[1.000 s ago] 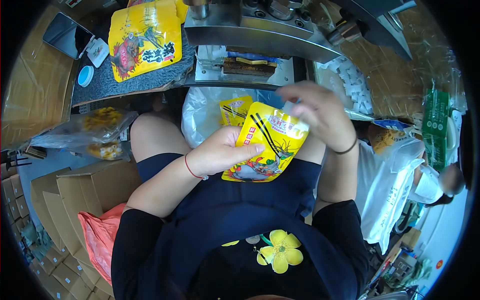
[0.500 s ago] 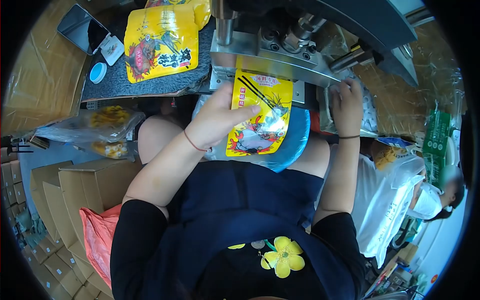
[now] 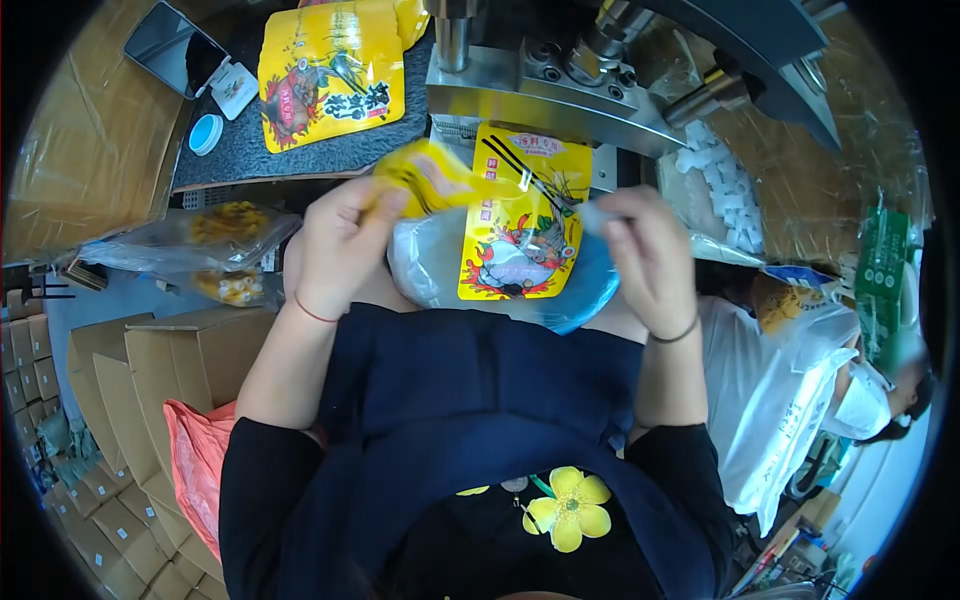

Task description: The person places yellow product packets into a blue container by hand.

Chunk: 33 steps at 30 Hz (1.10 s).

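My left hand point(image 3: 345, 240) is closed on the edge of a yellow printed pouch point(image 3: 425, 178), which is smeared by motion. Behind and to the right of it, another yellow pouch point(image 3: 530, 245) with a chopsticks print hangs below the metal press block point(image 3: 560, 110). My right hand point(image 3: 650, 260) pinches a small whitish piece point(image 3: 594, 216) near that pouch's right edge; the piece is too blurred to name. A clear bag of small white plastic pieces point(image 3: 735, 200) lies beyond my right hand.
More yellow pouches point(image 3: 335, 75) lie on the dark mat point(image 3: 235, 160) at the left, near a phone point(image 3: 175, 50) and a blue-and-white round lid point(image 3: 205, 134). Open cardboard boxes point(image 3: 200, 365) stand lower left. Another person point(image 3: 870, 400) is at the far right.
My left hand has left the pouch at the press and now holds another yellow pouch, further left. My right hand has come from the bag of white pieces towards the middle with a small piece.
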Each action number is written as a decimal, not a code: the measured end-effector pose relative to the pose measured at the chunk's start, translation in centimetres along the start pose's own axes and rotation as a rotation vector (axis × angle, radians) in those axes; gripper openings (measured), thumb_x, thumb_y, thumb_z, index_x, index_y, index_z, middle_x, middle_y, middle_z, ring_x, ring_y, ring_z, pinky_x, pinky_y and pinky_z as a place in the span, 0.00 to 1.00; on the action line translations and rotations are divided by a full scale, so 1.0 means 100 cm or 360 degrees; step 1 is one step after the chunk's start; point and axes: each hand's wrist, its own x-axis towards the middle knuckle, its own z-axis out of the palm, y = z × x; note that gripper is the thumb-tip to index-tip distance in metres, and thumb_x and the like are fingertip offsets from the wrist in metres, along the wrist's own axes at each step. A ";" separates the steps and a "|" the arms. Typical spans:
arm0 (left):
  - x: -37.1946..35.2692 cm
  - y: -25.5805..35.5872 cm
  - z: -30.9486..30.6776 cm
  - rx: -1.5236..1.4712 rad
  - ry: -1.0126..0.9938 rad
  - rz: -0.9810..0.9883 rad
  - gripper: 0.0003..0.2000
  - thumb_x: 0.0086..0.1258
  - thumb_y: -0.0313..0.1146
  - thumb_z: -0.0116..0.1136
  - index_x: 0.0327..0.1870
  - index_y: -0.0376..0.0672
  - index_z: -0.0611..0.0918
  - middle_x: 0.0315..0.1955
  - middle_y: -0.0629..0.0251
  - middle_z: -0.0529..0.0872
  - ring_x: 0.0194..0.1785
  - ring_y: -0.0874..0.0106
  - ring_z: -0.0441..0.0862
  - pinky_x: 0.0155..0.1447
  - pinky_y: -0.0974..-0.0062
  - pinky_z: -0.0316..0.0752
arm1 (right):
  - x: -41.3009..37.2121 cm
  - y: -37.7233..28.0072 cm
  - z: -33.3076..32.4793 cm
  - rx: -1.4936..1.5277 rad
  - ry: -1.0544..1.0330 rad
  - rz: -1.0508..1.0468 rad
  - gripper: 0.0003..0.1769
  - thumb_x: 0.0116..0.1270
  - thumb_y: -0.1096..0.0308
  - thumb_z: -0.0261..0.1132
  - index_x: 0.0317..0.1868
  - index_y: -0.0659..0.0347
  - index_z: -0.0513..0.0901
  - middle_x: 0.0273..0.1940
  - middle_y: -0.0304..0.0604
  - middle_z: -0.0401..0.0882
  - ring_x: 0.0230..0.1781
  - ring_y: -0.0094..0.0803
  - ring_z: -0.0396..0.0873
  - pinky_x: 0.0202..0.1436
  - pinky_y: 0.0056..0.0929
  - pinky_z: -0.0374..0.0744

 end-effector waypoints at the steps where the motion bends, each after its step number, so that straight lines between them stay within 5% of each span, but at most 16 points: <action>1: -0.002 0.017 0.010 0.0157 -0.0063 -0.0013 0.08 0.76 0.28 0.64 0.49 0.32 0.86 0.39 0.67 0.89 0.42 0.81 0.83 0.48 0.80 0.78 | 0.008 -0.007 0.007 0.0110 -0.0073 -0.0085 0.07 0.71 0.75 0.64 0.47 0.65 0.82 0.41 0.50 0.83 0.40 0.47 0.81 0.45 0.39 0.79; 5: -0.002 0.037 0.042 0.0148 -0.0377 -0.0008 0.09 0.76 0.29 0.64 0.48 0.32 0.86 0.38 0.66 0.89 0.39 0.81 0.84 0.46 0.81 0.79 | 0.028 -0.023 0.014 0.0503 0.0246 0.0173 0.08 0.70 0.70 0.66 0.45 0.65 0.84 0.39 0.49 0.85 0.39 0.47 0.82 0.46 0.36 0.79; 6: -0.003 0.040 0.049 0.0170 -0.0444 -0.0022 0.09 0.76 0.30 0.64 0.48 0.32 0.86 0.38 0.66 0.90 0.39 0.81 0.85 0.46 0.80 0.80 | 0.037 -0.018 0.013 0.0277 0.0221 -0.0053 0.08 0.70 0.69 0.68 0.45 0.64 0.85 0.39 0.48 0.86 0.39 0.45 0.83 0.48 0.36 0.79; 9: -0.010 0.051 0.068 -0.0798 -0.0674 -0.0622 0.14 0.80 0.35 0.60 0.53 0.31 0.84 0.42 0.64 0.90 0.43 0.80 0.86 0.48 0.78 0.81 | 0.035 -0.013 0.007 0.0060 0.0083 -0.0079 0.07 0.71 0.69 0.66 0.45 0.62 0.85 0.38 0.47 0.86 0.39 0.43 0.83 0.49 0.37 0.79; 10: -0.011 0.044 0.073 -0.0836 -0.0756 -0.0510 0.17 0.82 0.39 0.57 0.57 0.31 0.82 0.46 0.63 0.90 0.46 0.79 0.86 0.52 0.76 0.82 | 0.035 -0.011 -0.004 0.0021 -0.0036 -0.0056 0.07 0.73 0.68 0.65 0.44 0.63 0.84 0.38 0.48 0.85 0.40 0.42 0.84 0.49 0.38 0.79; 14: -0.017 0.045 0.088 -0.1086 -0.0948 -0.0854 0.14 0.80 0.34 0.60 0.57 0.33 0.83 0.50 0.61 0.89 0.50 0.76 0.86 0.58 0.73 0.81 | 0.021 -0.003 -0.019 0.0236 -0.0460 0.0194 0.11 0.78 0.64 0.61 0.46 0.64 0.84 0.41 0.51 0.84 0.43 0.47 0.84 0.49 0.40 0.80; 16: -0.017 0.039 0.094 -0.1202 -0.1030 -0.0941 0.13 0.77 0.30 0.62 0.57 0.33 0.83 0.53 0.59 0.89 0.52 0.74 0.87 0.60 0.73 0.80 | 0.012 0.008 -0.025 0.0076 -0.0231 0.0252 0.11 0.77 0.65 0.61 0.50 0.62 0.84 0.44 0.53 0.85 0.45 0.50 0.84 0.50 0.42 0.80; 20: 0.003 0.027 0.092 -0.1451 -0.0817 -0.0966 0.15 0.72 0.22 0.63 0.58 0.31 0.82 0.52 0.56 0.89 0.52 0.71 0.88 0.60 0.69 0.82 | 0.007 0.058 -0.049 -0.1152 0.0082 0.0322 0.17 0.70 0.69 0.64 0.58 0.59 0.81 0.56 0.54 0.81 0.51 0.58 0.81 0.53 0.49 0.80; 26: 0.044 0.028 0.080 -0.1336 -0.0615 -0.0996 0.15 0.72 0.25 0.64 0.56 0.32 0.80 0.47 0.59 0.88 0.48 0.71 0.88 0.55 0.71 0.84 | -0.004 0.107 -0.051 -0.0982 -0.0105 0.0544 0.16 0.65 0.72 0.67 0.53 0.61 0.81 0.54 0.53 0.78 0.52 0.57 0.79 0.54 0.47 0.79; 29: 0.040 -0.004 0.079 -0.0172 0.0006 -0.0137 0.14 0.75 0.29 0.64 0.54 0.34 0.74 0.43 0.61 0.84 0.40 0.74 0.84 0.46 0.75 0.81 | -0.014 0.121 -0.051 -0.1139 0.0032 0.0542 0.14 0.65 0.71 0.68 0.51 0.62 0.82 0.54 0.55 0.79 0.49 0.56 0.81 0.52 0.48 0.79; 30: 0.050 -0.002 0.057 0.0134 0.0160 -0.0082 0.16 0.77 0.34 0.63 0.53 0.37 0.69 0.45 0.62 0.79 0.45 0.75 0.81 0.47 0.76 0.79 | -0.017 0.126 -0.054 -0.1205 0.0094 0.0530 0.14 0.66 0.70 0.69 0.51 0.62 0.82 0.55 0.56 0.80 0.47 0.56 0.82 0.51 0.49 0.80; 32: 0.074 0.002 0.008 0.1200 0.0756 0.0889 0.27 0.76 0.37 0.63 0.66 0.32 0.66 0.59 0.41 0.75 0.65 0.54 0.75 0.68 0.56 0.70 | -0.017 0.126 -0.067 -0.0967 -0.0013 0.0718 0.14 0.66 0.70 0.69 0.51 0.63 0.82 0.50 0.57 0.82 0.44 0.56 0.82 0.50 0.48 0.80; 33: 0.077 0.003 -0.009 0.1743 0.0786 0.0878 0.31 0.73 0.42 0.64 0.71 0.35 0.68 0.67 0.38 0.70 0.69 0.43 0.69 0.69 0.49 0.67 | -0.017 0.126 -0.073 -0.0846 -0.0064 0.0803 0.14 0.66 0.70 0.69 0.51 0.63 0.82 0.48 0.58 0.82 0.43 0.57 0.82 0.49 0.47 0.80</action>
